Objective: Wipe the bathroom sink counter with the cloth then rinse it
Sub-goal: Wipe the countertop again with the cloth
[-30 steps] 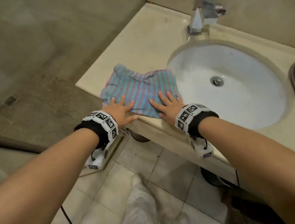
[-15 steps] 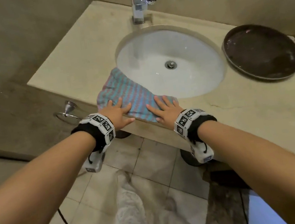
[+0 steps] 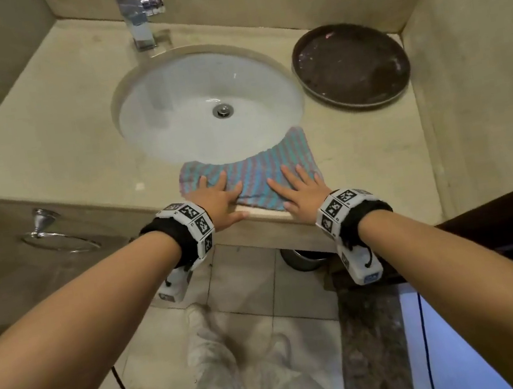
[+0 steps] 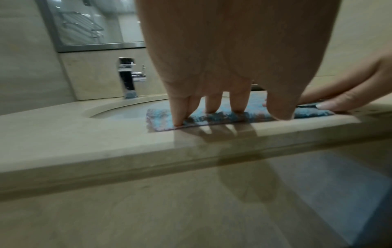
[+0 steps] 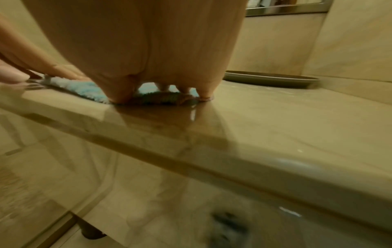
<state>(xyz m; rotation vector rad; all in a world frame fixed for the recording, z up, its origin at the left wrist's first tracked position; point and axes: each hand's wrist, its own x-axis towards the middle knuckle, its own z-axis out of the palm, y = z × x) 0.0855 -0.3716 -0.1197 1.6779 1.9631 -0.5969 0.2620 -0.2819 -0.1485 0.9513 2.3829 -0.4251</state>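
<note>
A person leans over a beige stone desk (image 3: pixel 51 130) in a bathroom, both palms flat on a blue-and-pink striped cloth (image 3: pixel 264 166) spread along the front lip, at 6 o'clock from the white oval basin (image 3: pixel 170 107). The cloth's far edge follows the curve of the basin rim; its near edge reaches the desk's front edge, between the two hands.

The left hand (image 3: pixel 216 196) presses the cloth's left part, fingers straight and spread, its grip wide and closed round nothing; the thumb lies along the desk edge. In the left wrist view the fingertips (image 4: pixel 178 120) bear down on the fabric (image 4: pixel 244 114) while the other hand (image 4: pixel 343 97) comes in from 3 o'clock. The right hand (image 3: pixel 300 188) lies the same way on the cloth's right part, fingers fanned toward 11 o'clock, grip wide, holding nothing. The right wrist view shows its fingertips (image 5: pixel 120 97) on the cloth (image 5: pixel 89 90), the outermost touching the bare, glossy stone (image 5: pixel 275 117) just beside the cloth.

A chrome tap (image 3: pixel 138 19) stands at 12 o'clock from the basin, the drain (image 3: pixel 223 110) in the middle of the bowl. A round dark tray (image 3: pixel 350 65) sits on the desk at 3 o'clock from the basin, well apart from the cloth. Both wrists wear black bands with patterned marker blocks (image 3: pixel 196 222). A metal towel ring (image 3: pixel 53 236) hangs on the wall face at 9 o'clock, below the desk top.
</note>
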